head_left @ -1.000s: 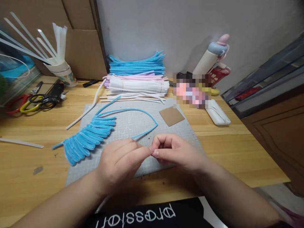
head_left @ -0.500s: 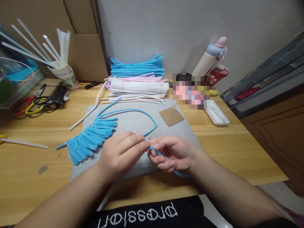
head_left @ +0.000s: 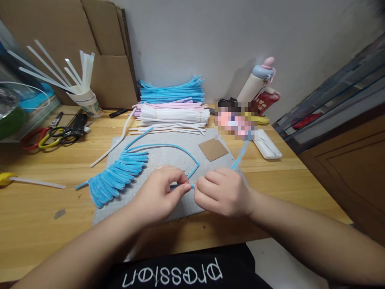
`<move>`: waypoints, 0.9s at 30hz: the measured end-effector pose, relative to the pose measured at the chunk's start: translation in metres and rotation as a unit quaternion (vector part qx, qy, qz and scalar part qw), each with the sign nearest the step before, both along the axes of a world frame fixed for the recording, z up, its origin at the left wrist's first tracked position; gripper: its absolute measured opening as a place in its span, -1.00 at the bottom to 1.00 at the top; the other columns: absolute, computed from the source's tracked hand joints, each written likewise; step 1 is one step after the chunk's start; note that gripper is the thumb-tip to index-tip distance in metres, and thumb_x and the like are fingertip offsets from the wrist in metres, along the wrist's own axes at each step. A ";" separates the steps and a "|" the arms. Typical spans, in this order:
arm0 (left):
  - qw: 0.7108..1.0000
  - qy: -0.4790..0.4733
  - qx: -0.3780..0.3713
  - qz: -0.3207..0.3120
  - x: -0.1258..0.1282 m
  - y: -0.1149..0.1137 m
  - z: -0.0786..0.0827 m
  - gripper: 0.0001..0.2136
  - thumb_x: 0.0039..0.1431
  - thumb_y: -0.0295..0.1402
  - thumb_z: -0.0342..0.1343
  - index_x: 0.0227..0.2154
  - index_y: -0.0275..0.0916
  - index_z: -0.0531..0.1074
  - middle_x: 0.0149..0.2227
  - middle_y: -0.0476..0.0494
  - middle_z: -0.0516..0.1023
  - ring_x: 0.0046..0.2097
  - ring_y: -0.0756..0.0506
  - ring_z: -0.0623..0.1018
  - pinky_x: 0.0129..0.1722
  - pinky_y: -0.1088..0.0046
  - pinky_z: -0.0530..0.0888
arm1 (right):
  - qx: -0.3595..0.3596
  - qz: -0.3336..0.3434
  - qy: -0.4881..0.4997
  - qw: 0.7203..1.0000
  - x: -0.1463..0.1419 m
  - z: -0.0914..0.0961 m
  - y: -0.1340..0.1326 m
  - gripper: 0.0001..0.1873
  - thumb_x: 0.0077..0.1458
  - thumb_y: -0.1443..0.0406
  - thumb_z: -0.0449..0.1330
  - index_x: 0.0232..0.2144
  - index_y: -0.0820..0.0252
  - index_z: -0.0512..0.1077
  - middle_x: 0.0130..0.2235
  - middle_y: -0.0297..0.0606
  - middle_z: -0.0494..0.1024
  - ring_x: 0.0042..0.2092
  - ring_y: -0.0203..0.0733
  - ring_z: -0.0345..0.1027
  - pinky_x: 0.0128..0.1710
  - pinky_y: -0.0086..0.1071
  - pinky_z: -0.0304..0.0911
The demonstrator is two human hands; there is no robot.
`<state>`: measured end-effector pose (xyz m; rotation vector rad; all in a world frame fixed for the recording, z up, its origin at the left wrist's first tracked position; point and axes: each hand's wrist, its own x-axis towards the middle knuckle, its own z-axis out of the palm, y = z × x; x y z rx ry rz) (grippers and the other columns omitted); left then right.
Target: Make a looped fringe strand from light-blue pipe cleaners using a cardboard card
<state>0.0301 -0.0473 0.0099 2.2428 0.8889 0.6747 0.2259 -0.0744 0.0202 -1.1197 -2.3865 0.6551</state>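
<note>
A blue pipe cleaner (head_left: 240, 155) runs through both hands over the grey cutting mat (head_left: 168, 158). My left hand (head_left: 162, 193) pinches it between thumb and fingertips. Close beside, my right hand (head_left: 225, 192) is closed around it in a fist, and its free end sticks up to the right, blurred. To the left lies a fringe of blue pipe cleaner loops (head_left: 117, 176), with a long bent blue strand (head_left: 180, 147) curving from its top toward my hands. The fingers hide where the strands meet.
Bundles of blue pipe cleaners (head_left: 171, 94) and white pipe cleaners (head_left: 174, 114) lie at the back. A cardboard square (head_left: 213, 149) rests on the mat. Scissors (head_left: 48, 136) and a cup of white strips (head_left: 86, 102) stand left; a bottle (head_left: 251, 86) and white tissue pack (head_left: 267, 144) are right.
My right hand has turned from palm-up to knuckles-up and closed into a fist. The pipe cleaner's free end has swung from below the hand to above it. My left thumb now shows.
</note>
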 end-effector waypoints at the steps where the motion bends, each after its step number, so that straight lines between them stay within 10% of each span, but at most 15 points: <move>1: 0.997 -0.002 -0.072 -0.007 0.001 0.001 -0.001 -0.83 0.16 -0.35 0.05 -0.51 -0.26 0.42 -0.54 -0.01 0.48 -0.46 -0.04 0.44 -0.43 0.44 0.37 | 0.015 0.017 -0.018 1.000 0.002 -0.001 0.000 -0.75 0.09 0.31 0.08 -0.62 0.14 0.30 -0.57 -0.35 0.22 -0.50 -0.29 -0.17 -0.50 -0.33 -0.29; 4: 0.989 -0.006 -0.144 -0.019 0.002 0.003 -0.001 -0.83 0.17 -0.34 0.05 -0.48 -0.26 0.44 -0.51 -0.01 0.50 -0.44 -0.03 0.44 -0.45 0.48 0.35 | 0.000 -0.002 0.002 1.000 0.004 -0.002 0.000 -0.81 0.07 0.32 0.09 -0.57 0.15 0.30 -0.54 -0.36 0.26 -0.49 -0.32 -0.07 -0.50 -0.37 -0.19; 7: 0.997 0.001 -0.079 -0.022 0.002 0.003 0.000 -0.85 0.17 -0.34 0.08 -0.47 -0.24 0.44 -0.45 -0.02 0.52 -0.36 -0.06 0.46 -0.33 0.42 0.36 | -0.186 -0.065 0.088 0.976 0.000 0.001 0.001 -0.89 0.07 0.32 0.07 -0.49 0.18 0.31 -0.52 -0.38 0.30 -0.48 -0.37 0.11 -0.49 -0.45 -0.01; 11: 0.999 0.013 0.001 -0.049 -0.001 0.002 0.002 -0.90 0.20 -0.38 0.06 -0.41 -0.23 0.42 -0.41 -0.01 0.51 -0.32 -0.05 0.46 -0.18 0.34 0.31 | -0.521 -0.110 0.221 0.817 -0.001 0.003 0.004 -0.84 0.11 0.25 0.04 -0.45 0.22 0.30 -0.61 -0.45 0.32 -0.66 -0.46 0.06 -0.69 -0.55 -0.09; 15: 0.995 0.014 0.071 -0.070 -0.003 0.002 0.003 -0.91 0.22 -0.43 0.01 -0.39 -0.22 0.37 -0.39 -0.02 0.48 -0.29 -0.04 0.45 -0.12 0.31 0.29 | -0.686 -0.051 0.315 0.654 0.005 -0.005 0.008 -0.77 0.11 0.22 0.05 -0.41 0.30 0.37 -0.62 -0.39 0.38 -0.73 -0.49 0.06 -0.79 -0.59 -0.18; 20: 0.973 -0.001 0.227 -0.049 -0.005 0.003 -0.005 -0.88 0.16 -0.50 0.05 -0.23 -0.22 0.35 -0.27 -0.06 0.54 -0.22 -0.04 0.49 -0.04 0.27 0.29 | -0.774 -0.035 0.369 0.513 0.007 -0.010 0.007 -0.81 0.11 0.25 0.03 -0.42 0.27 0.32 -0.63 -0.42 0.35 -0.75 -0.50 0.04 -0.81 -0.64 -0.13; 27: 0.891 -0.034 0.452 -0.029 -0.012 0.001 -0.024 -0.83 0.10 -0.47 0.16 -0.22 -0.23 0.45 -0.26 -0.09 0.62 -0.22 -0.07 0.55 -0.04 0.26 0.38 | -0.793 -0.026 0.392 0.466 0.006 -0.009 0.002 -0.86 0.12 0.29 -0.01 -0.42 0.22 0.28 -0.64 -0.46 0.30 -0.75 -0.50 -0.03 -0.81 -0.65 -0.17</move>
